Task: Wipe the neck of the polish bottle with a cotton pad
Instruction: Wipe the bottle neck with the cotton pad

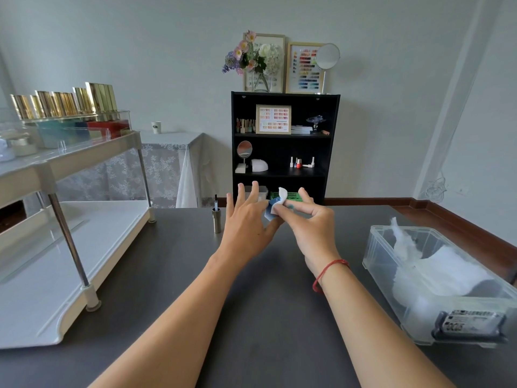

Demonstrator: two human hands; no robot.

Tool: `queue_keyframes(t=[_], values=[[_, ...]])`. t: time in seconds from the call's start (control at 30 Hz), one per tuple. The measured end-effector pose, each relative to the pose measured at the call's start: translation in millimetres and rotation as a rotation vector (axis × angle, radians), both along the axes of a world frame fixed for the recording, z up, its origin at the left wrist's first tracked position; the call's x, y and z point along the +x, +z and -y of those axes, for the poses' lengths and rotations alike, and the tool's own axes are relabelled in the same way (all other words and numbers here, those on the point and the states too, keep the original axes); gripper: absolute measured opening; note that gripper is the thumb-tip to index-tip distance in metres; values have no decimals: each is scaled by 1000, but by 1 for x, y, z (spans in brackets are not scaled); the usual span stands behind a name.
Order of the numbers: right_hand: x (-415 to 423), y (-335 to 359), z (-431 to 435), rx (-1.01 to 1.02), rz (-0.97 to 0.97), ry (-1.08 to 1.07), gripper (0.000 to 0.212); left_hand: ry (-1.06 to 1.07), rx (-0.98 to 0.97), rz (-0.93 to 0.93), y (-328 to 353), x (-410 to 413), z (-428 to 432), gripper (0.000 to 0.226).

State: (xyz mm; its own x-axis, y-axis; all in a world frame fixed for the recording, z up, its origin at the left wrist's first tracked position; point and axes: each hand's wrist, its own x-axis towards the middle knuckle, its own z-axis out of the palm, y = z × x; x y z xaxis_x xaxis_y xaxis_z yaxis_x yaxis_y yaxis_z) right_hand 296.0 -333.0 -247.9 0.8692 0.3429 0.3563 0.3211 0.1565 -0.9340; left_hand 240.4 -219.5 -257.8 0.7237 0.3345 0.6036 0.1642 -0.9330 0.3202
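Observation:
Above the dark table (265, 317) my two hands meet. My left hand (246, 219) holds a small blue polish bottle (269, 213) against its thumb side, with the other fingers spread upward; most of the bottle is hidden. My right hand (310, 219) pinches a white cotton pad (281, 196) between thumb and fingers and presses it onto the top of the bottle. The neck itself is covered by the pad and fingers. The bottle's gold cap (216, 221) stands upside down on the table left of my left hand, its brush pointing up.
A white two-tier rack (70, 247) stands on the left, with gold-capped bottles (64, 103) in a clear tray on top. A clear plastic box (436, 284) holding white cotton sits on the right. A black bookshelf (284, 147) stands against the far wall.

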Motion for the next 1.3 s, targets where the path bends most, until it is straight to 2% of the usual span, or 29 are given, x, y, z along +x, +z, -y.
queue_keyframes(t=[0.1, 0.23, 0.43, 0.63, 0.8, 0.9, 1.1, 1.3], values=[[-1, -3, -1, -41, 79, -29, 26, -8, -4, 11, 0, -1, 1, 35], [-1, -2, -3, -82, 122, -77, 16, -18, 10, 9, 0, -1, 2, 36], [4, -5, 1, -100, 184, -45, 20, -47, -33, -23, -2, 0, -1, 36], [3, 0, 5, 120, 2, -57, 11, -37, -106, -82, -6, 2, -3, 45], [4, -4, 3, -87, 177, -32, 30, -77, -106, -85, -3, 1, 1, 40], [5, -7, 2, -153, 231, -14, 34, -82, -118, -99, -4, -1, 2, 40], [8, -10, 3, -221, 161, 57, 36, -73, -169, -167, -6, 0, -3, 41], [10, -11, 3, -217, 93, 8, 36, -83, -187, -239, -13, 2, -4, 43]])
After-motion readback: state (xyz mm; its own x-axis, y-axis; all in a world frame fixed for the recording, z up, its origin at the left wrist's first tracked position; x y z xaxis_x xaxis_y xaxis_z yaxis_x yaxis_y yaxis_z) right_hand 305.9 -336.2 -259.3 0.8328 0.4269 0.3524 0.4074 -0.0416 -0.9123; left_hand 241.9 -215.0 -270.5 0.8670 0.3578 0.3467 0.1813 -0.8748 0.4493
